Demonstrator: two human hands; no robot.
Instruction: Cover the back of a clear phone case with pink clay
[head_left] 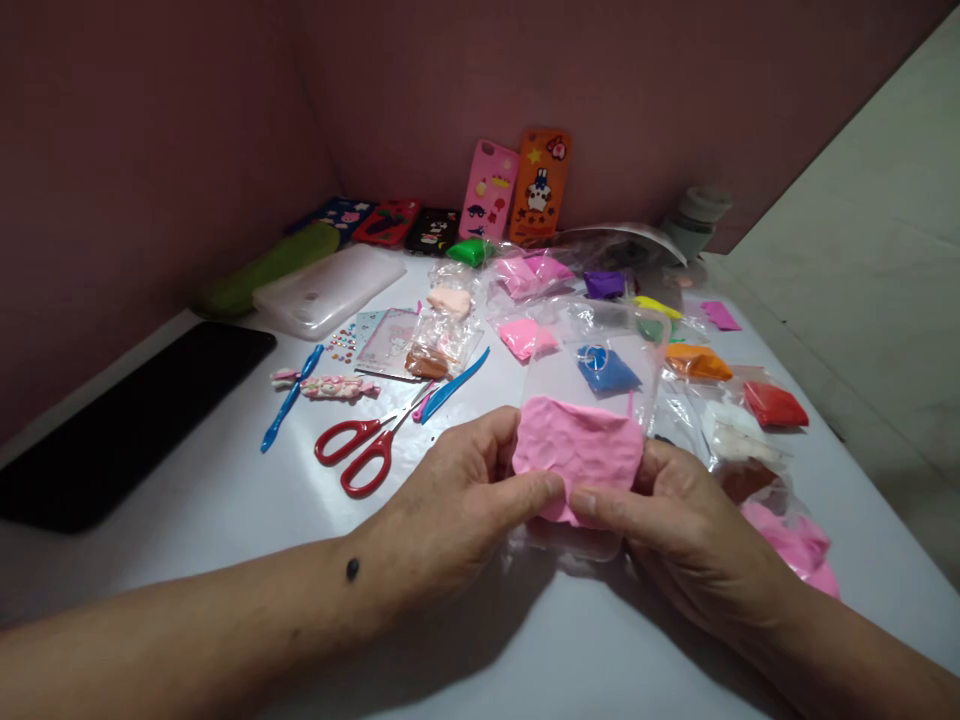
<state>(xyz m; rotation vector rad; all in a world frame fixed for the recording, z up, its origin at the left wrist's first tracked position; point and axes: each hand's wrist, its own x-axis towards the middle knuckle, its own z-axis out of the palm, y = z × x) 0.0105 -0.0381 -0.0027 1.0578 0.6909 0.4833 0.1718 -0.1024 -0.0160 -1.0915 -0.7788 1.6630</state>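
Observation:
A clear phone case (551, 370) is held up between my two hands, above the front of the white table (480, 640). Pink clay (581, 445) with a dimpled surface covers the middle of the case. My left hand (469, 490) grips the left edge, its thumb pressed on the lower part of the clay. From the right, my right hand (682, 510) holds the other edge, and its thumb rests on the clay beside the left thumb. The fingers behind the case are partly hidden.
Red-handled scissors (367, 450) and a blue tool (456, 385) lie left of the case. A black tablet-like slab (142, 425) is far left. Clay packets, including a red one (776, 404), spread right and behind. Decorated cases (541, 185) lean on the back wall.

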